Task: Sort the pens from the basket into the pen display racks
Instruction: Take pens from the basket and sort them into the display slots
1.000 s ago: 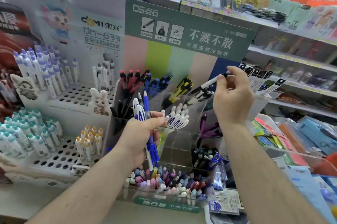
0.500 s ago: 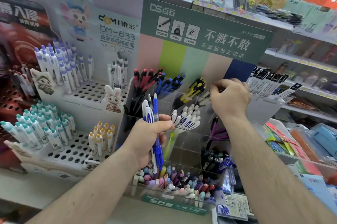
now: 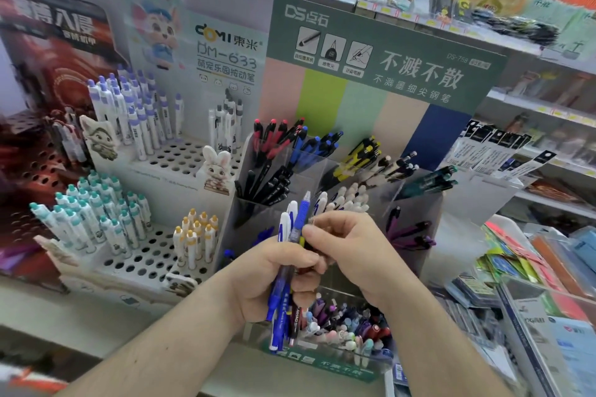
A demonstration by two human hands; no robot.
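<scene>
My left hand [image 3: 274,277] grips a bundle of blue and white pens [image 3: 292,228], upright, in front of the clear acrylic pen rack [image 3: 416,254]. My right hand [image 3: 351,248] has come against the bundle and pinches one pen near its top with thumb and forefinger. The rack's compartments hold red, blue, black, yellow-black, white and purple pens. A black-and-white pen [image 3: 393,167] lies in the upper right compartment. The basket is not in view.
A white pegboard rack [image 3: 154,264] with capped pens stands at the left. A low clear tray [image 3: 351,361] of pastel pens sits below my hands. Packaged stationery [image 3: 529,267] fills the right, and shelves run behind.
My right hand let go of the black-and-white pen in the upper right compartment and came down to the bundle in my left hand. The camera moved closer.
</scene>
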